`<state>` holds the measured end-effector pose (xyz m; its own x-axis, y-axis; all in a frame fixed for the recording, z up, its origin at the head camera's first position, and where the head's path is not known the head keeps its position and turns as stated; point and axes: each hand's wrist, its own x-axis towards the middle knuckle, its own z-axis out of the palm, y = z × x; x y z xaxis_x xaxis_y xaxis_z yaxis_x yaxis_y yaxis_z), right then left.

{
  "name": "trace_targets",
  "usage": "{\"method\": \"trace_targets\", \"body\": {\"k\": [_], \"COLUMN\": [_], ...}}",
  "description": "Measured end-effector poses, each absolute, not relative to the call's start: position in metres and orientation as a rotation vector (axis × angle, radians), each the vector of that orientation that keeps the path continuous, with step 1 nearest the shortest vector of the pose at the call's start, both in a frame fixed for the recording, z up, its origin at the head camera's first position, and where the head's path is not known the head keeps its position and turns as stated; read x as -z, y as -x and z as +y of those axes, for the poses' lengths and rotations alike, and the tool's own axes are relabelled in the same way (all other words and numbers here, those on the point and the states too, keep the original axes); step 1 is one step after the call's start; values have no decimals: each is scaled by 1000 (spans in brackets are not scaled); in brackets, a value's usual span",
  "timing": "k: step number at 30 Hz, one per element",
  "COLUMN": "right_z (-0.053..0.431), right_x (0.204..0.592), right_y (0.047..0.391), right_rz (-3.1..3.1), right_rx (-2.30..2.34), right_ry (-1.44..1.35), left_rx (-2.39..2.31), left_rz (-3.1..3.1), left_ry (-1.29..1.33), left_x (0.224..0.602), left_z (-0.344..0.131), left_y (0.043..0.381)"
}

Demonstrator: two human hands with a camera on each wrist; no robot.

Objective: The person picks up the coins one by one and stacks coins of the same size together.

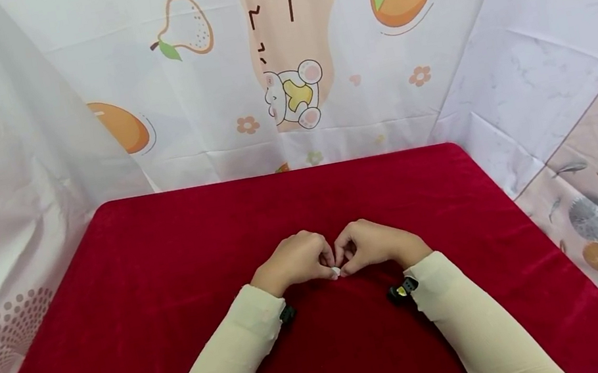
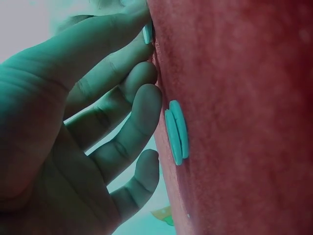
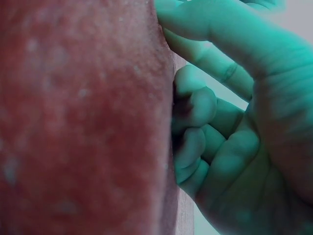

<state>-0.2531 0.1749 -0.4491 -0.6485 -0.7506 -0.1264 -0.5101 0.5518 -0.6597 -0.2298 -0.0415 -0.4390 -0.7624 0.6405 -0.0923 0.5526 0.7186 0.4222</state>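
Note:
In the head view a small white flat piece point(image 1: 336, 272) lies between the fingertips of both hands, low over the red cloth. My left hand point(image 1: 298, 260) pinches its left side with thumb and forefinger; the left wrist view shows an edge of the white piece point(image 2: 147, 33) between them. On the right, my right hand point(image 1: 374, 244) pinches the other side, its remaining fingers point(image 3: 195, 105) curled in. Two thin rounded discs point(image 2: 177, 133), one against the other, rest on the cloth close to the left fingertips; the head view does not show them.
Red velvety cloth point(image 1: 166, 250) covers the table. White printed curtains point(image 1: 214, 115) hang behind it and along both sides. Dark wrist devices point(image 1: 403, 290) sit at the cuffs of the pale sleeves point(image 1: 226, 352).

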Motion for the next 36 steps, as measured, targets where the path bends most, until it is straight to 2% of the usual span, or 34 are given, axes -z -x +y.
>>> {"method": "trace_targets", "body": {"k": [36], "right_z": [177], "right_x": [450], "right_y": [253], "right_rz": [2339], "right_rx": [894], "right_ry": [1007], "left_rx": [-572], "left_rz": [2665], "left_ry": [-936], "left_x": [442], "left_z": [-42], "left_y": [231]}}
